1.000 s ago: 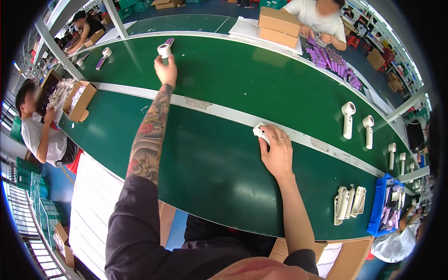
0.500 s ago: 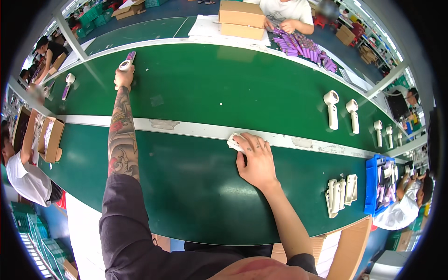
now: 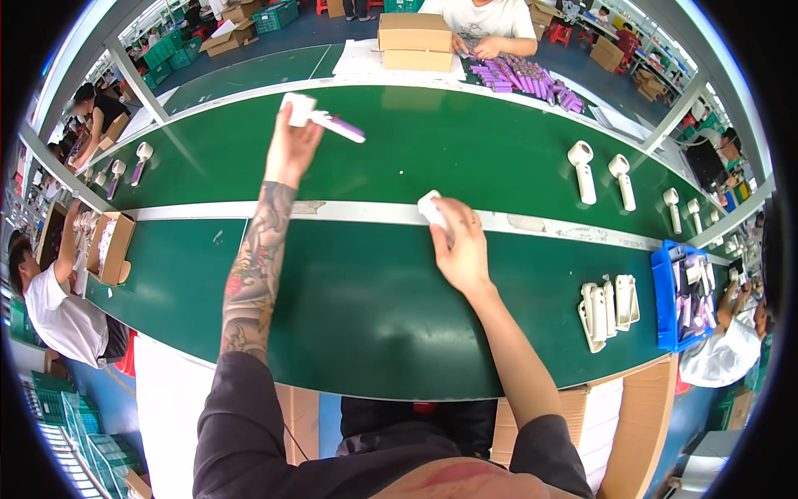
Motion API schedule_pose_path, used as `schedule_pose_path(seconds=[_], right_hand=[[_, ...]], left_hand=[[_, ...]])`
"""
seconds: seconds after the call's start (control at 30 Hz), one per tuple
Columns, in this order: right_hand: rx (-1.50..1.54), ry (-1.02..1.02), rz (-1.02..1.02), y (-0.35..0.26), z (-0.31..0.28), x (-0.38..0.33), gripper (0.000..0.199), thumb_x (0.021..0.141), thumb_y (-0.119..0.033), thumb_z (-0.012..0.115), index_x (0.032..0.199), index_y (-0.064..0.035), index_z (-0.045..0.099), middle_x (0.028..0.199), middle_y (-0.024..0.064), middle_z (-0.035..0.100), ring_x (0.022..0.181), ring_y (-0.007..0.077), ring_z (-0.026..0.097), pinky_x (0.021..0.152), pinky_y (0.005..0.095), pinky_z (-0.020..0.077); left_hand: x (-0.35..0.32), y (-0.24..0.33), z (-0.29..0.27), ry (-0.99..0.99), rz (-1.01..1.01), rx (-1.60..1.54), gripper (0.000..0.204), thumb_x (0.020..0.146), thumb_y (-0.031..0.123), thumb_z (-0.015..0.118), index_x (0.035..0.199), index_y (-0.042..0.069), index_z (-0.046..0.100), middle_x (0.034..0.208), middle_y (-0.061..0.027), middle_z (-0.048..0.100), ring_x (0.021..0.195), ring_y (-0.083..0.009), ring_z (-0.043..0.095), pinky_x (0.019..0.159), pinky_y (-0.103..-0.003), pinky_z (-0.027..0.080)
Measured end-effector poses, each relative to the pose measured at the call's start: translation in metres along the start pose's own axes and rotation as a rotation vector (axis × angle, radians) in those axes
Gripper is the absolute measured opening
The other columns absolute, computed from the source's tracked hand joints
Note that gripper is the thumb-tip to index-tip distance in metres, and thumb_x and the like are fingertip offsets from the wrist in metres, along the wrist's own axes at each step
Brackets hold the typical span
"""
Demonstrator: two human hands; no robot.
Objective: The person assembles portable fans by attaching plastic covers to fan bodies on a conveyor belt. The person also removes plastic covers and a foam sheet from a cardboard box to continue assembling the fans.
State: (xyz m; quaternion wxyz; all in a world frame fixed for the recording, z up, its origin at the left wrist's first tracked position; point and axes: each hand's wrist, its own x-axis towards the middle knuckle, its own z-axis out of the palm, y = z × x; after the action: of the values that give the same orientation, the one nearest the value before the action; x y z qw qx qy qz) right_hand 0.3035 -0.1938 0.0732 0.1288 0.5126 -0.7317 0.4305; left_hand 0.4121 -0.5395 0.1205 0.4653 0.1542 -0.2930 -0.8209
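Note:
Over the far green belt, my left hand (image 3: pixel 295 151) grips a white handheld fan (image 3: pixel 339 126) by its head end. The fan's handle points right and shows a purple strip. My right hand (image 3: pixel 465 249) is closed around a small white plastic part (image 3: pixel 431 206) above the pale divider strip (image 3: pixel 374 213); my fingers hide most of this part. To the right on the far belt stand or lie white handheld fans (image 3: pixel 583 173), several in a row. Open white handle shells (image 3: pixel 611 312) lie together on the near green table (image 3: pixel 374 316).
A blue bin (image 3: pixel 665 303) of white and purple parts sits at the right edge. Across the belt, a person (image 3: pixel 490 33) handles purple parts (image 3: pixel 528 81) beside stacked cardboard boxes (image 3: pixel 416 41). At left, another person (image 3: pixel 62 299) works near an open carton (image 3: pixel 116 249).
My left hand has come rightward with the handheld fan, which now hangs sideways above the belt. My right hand has lifted the white part slightly and tilted it. The view has shifted a little.

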Motion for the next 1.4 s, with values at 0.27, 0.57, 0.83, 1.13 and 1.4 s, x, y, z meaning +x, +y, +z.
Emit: schedule_pose_path(seconds=[0.27, 0.57, 0.83, 1.13, 1.4], right_hand=[[0.362, 0.172, 0.372, 0.012, -0.015, 0.001, 0.038, 0.088, -0.011, 0.068, 0.125, -0.0091, 0.059, 0.117, 0.0105, 0.066, 0.101, 0.0311, 0.064, 0.091, 0.0387, 0.0514], [0.233, 0.209, 0.233, 0.004, -0.021, -0.004, 0.033, 0.086, -0.009, 0.071, 0.118, -0.0103, 0.062, 0.119, 0.0062, 0.069, 0.103, 0.0256, 0.067, 0.088, 0.0343, 0.0535], [0.083, 0.163, 0.116, 0.007, -0.015, -0.005, 0.035, 0.084, -0.013, 0.074, 0.116, -0.0157, 0.061, 0.124, 0.0006, 0.068, 0.103, 0.0243, 0.068, 0.083, 0.0356, 0.0554], [0.020, 0.097, 0.166, 0.007, -0.020, -0.005, 0.035, 0.084, -0.014, 0.074, 0.116, -0.0167, 0.062, 0.129, -0.0016, 0.066, 0.103, 0.0241, 0.069, 0.081, 0.0348, 0.0560], [-0.063, 0.126, 0.082, 0.006, -0.024, -0.004, 0.035, 0.084, -0.014, 0.073, 0.118, -0.0162, 0.063, 0.133, -0.0027, 0.065, 0.102, 0.0247, 0.069, 0.082, 0.0355, 0.0559]], left_hand=[[-0.101, -0.088, 0.064, -0.227, -0.392, -0.242, 0.056, 0.104, 0.046, 0.048, 0.134, -0.001, 0.047, 0.115, -0.0188, 0.062, 0.111, -0.0316, 0.062, 0.103, -0.050, 0.046], [-0.141, -0.133, 0.065, -0.377, -0.505, -0.123, 0.056, 0.107, 0.048, 0.038, 0.138, 0.002, 0.046, 0.124, -0.0180, 0.062, 0.117, -0.0296, 0.061, 0.103, -0.045, 0.048], [-0.149, -0.134, 0.074, -0.449, -0.522, -0.076, 0.060, 0.107, 0.051, 0.037, 0.143, 0.003, 0.043, 0.132, -0.0176, 0.060, 0.123, -0.0288, 0.058, 0.102, -0.042, 0.050], [-0.153, -0.133, 0.074, -0.531, -0.430, 0.040, 0.050, 0.107, 0.037, 0.045, 0.144, 0.004, 0.041, 0.136, -0.0157, 0.058, 0.125, -0.0265, 0.057, 0.104, -0.041, 0.047], [-0.164, -0.132, 0.080, -0.713, -0.256, 0.300, 0.051, 0.098, 0.005, 0.058, 0.145, 0.006, 0.038, 0.139, -0.0138, 0.056, 0.127, -0.0242, 0.055, 0.107, -0.041, 0.045]])
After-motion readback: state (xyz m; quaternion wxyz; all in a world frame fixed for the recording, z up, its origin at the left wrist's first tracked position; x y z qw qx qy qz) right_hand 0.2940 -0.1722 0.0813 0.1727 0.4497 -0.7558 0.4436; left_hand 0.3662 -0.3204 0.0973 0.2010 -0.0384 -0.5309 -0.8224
